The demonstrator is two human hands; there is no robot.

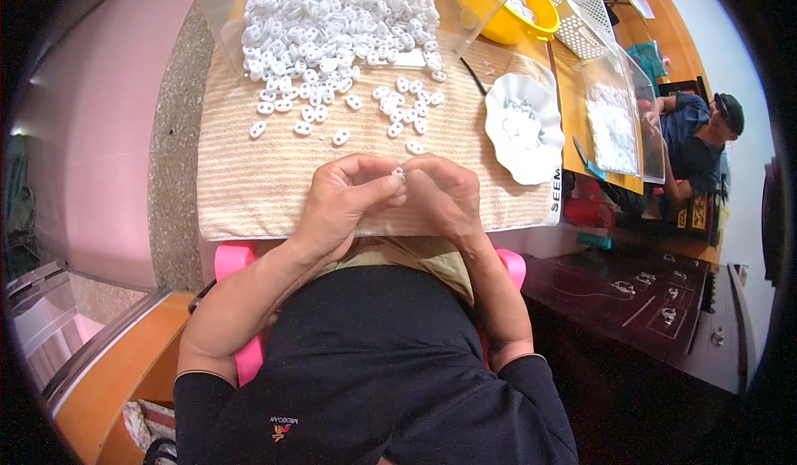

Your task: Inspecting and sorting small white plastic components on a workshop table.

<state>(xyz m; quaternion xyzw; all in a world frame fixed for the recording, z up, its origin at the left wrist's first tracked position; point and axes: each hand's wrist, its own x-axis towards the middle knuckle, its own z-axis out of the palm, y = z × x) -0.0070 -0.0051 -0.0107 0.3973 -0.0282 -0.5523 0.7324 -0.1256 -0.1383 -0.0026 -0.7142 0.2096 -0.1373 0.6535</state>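
Observation:
Over the near part of a striped towel, both hands meet in front of me. My left hand pinches a small white plastic piece with a hole in it between thumb and fingers. Close against it, my right hand has its fingers drawn together; what they hold, if anything, is hidden and slightly blurred. Several loose white oval two-holed pieces lie just beyond the hands. Farther off is a big heap of the same pieces. To the right stands a white scalloped dish holding small pale parts.
A clear bin wall borders the heap. At the back right are a yellow basin, a white perforated basket and a clear box of white parts. A co-worker sits at the far right. A dark carved wooden surface lies below.

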